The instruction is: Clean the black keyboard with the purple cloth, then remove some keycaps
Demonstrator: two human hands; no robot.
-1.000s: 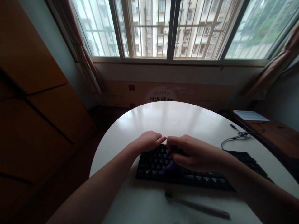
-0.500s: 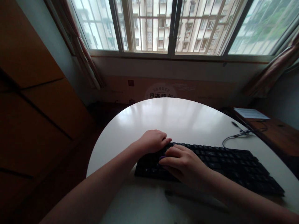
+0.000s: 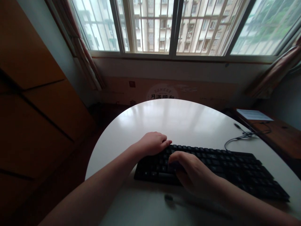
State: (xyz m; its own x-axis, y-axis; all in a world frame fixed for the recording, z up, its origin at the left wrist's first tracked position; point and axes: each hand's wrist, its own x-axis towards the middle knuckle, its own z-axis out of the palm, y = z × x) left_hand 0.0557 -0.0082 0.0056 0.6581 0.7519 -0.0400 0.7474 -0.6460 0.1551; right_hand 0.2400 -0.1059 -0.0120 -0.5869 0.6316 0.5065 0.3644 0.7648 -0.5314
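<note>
A black keyboard [image 3: 223,166] lies across the near part of a round white table [image 3: 176,119]. My left hand [image 3: 152,142] rests on the keyboard's far left corner, fingers bent together over its edge. My right hand [image 3: 192,174] is pressed down on the left keys with its fingers curled under. What the curled fingers cover is hidden. The two hands are a short gap apart.
A dark slender tool [image 3: 169,197] lies on the table in front of the keyboard, partly under my right arm. The keyboard's cable [image 3: 237,138] coils toward a wooden side desk [image 3: 282,135] bearing a paper [image 3: 254,114]. A wooden cabinet [image 3: 35,110] stands left, and a barred window lies ahead.
My right hand has drawn back toward me over the left keys. The purple thing seen under it earlier no longer shows. My left hand has stayed on the corner.
</note>
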